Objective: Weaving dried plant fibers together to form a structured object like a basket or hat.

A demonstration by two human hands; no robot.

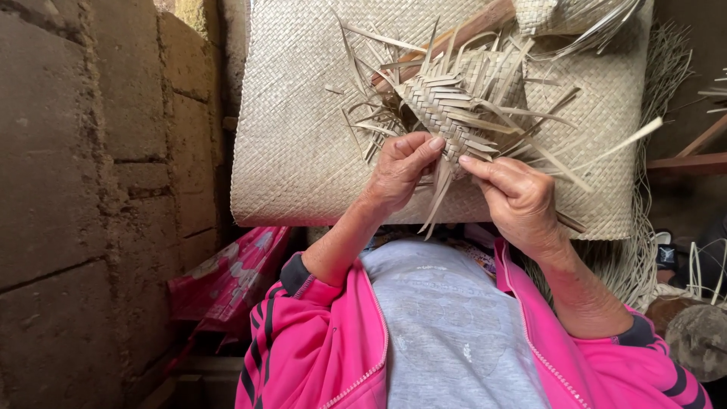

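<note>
The small woven piece (447, 113) sits just above both hands, in front of a large woven mat (303, 151). The left hand (397, 170) pinches its lower edge; the right hand (515, 201) pinches loose strips beside it.

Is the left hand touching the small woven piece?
Touching: the head view shows the left hand with its thumb pressed on the small woven piece.

Both hands pinch a half-woven palm-leaf piece (447, 113): left hand (397, 170) on its lower edge, right hand (519, 201) beside it, above a large woven mat (295, 151).
</note>
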